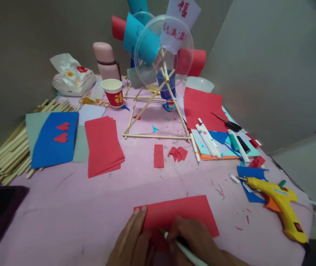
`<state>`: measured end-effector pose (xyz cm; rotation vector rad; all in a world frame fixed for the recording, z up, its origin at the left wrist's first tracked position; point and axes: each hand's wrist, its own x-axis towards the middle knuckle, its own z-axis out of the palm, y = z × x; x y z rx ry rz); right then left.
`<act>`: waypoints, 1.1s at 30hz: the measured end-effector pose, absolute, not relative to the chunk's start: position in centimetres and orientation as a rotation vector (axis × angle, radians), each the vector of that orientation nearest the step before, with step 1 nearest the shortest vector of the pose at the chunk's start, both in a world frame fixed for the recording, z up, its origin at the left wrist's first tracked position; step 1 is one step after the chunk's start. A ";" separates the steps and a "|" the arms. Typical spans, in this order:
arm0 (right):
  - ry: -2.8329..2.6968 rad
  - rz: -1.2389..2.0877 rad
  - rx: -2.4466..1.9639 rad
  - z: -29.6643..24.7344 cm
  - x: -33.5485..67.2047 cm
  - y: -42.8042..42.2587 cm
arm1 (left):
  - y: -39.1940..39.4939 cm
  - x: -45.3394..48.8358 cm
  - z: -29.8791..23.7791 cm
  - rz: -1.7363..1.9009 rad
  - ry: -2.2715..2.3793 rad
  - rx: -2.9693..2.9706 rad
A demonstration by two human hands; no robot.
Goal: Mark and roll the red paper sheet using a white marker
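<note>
Green-tipped pen, grasped in my right fingers, could stray if the red paper slips beneath my left fingers, laid on it unclenched.

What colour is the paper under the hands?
The paper is red, as the head view shows.

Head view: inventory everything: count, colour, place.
Sheet: 1, red, front centre
Pen-like tool: 1, white, front
Wheel model: 1, multicoloured, back centre
Paper cup: 1, red-white, back left
Flask: 1, pink, behind cup
Tissue pack: 1, white, back left
Sticks: many, tan, left
Hearts: 2, red, on blue card
Card stack: 1, red, left
Scissors: 1, black, right
Markers: several, mostly white, right
Glue gun: 1, yellow, right
Device: 1, dark, left edge
Scraps: many, red, scattered
Tablecloth: 1, pink, underneath
Left hand: 1, on sheet
Right hand: 1, holding tool
</note>
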<state>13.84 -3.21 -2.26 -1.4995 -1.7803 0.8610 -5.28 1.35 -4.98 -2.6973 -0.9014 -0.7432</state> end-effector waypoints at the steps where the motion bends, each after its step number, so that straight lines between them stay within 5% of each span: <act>1: -1.796 0.868 -1.513 -2.2 13.9 -3.2 | 1.3 -5.3 -5.0 -0.756 -0.923 -2.707; 33: -1.840 0.775 -1.671 -0.4 14.2 -2.9 | 0.9 -5.6 -4.6 -0.801 -1.024 -2.861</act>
